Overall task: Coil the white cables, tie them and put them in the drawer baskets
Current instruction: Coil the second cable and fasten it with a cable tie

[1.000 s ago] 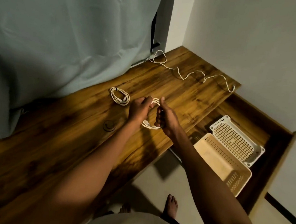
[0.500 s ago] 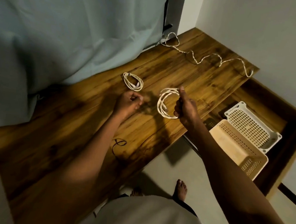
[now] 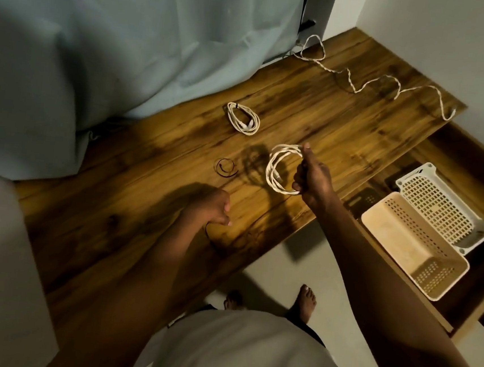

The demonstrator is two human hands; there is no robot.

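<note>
Head view: right hand (image 3: 312,179) grips coiled cable (image 3: 277,169); left hand (image 3: 212,207) pinches dark tie (image 3: 209,231).

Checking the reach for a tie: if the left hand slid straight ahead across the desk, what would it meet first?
Probably the loose dark tie just beyond the left hand, though depth is uncertain.

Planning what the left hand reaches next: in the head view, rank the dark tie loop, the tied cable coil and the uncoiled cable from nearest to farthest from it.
From the left hand:
1. Dark tie loop, on the desk just beyond the hand.
2. Tied cable coil, farther back, near the curtain.
3. Uncoiled cable, strung along the far right end of the desk.
</note>
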